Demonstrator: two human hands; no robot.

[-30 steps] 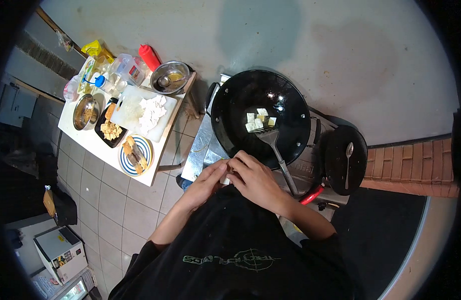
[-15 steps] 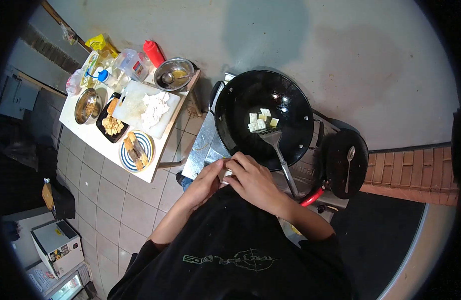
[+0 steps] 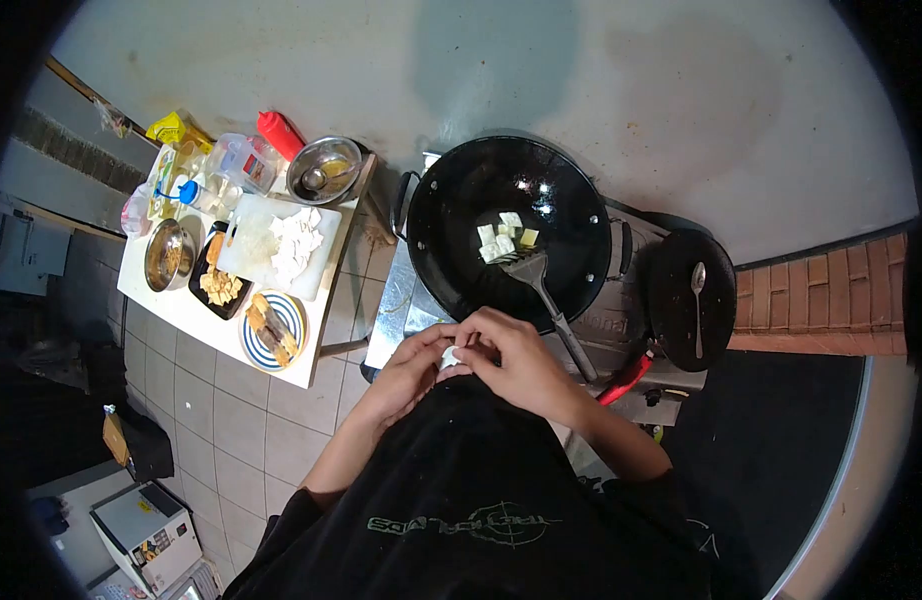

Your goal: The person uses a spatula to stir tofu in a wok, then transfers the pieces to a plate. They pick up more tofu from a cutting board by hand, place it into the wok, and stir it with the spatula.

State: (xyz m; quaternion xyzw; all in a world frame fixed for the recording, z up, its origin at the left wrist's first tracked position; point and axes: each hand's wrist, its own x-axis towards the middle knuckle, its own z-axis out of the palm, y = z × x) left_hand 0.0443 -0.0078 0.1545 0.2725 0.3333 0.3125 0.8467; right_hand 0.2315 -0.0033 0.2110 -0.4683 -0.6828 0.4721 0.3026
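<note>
My left hand [image 3: 411,365] and my right hand [image 3: 511,355] meet close to my chest, both pinching a small white piece [image 3: 449,356] between the fingers. Just beyond them sits a black wok [image 3: 461,200] holding several pale cubes [image 3: 501,238]. A metal spatula [image 3: 541,290] rests in the wok with its handle pointing toward my right hand.
A white table [image 3: 196,310] at the left carries a cutting board [image 3: 249,250] with white pieces, a striped plate [image 3: 274,328], a black dish, steel bowls, a red bottle [image 3: 279,133] and containers. A black lid [image 3: 681,310] with a spoon lies right of the wok. Tiled floor below.
My hands have stayed joined on the white piece, which now shows more between the fingers. The view has shifted slightly, so the wok and table sit a little further left.
</note>
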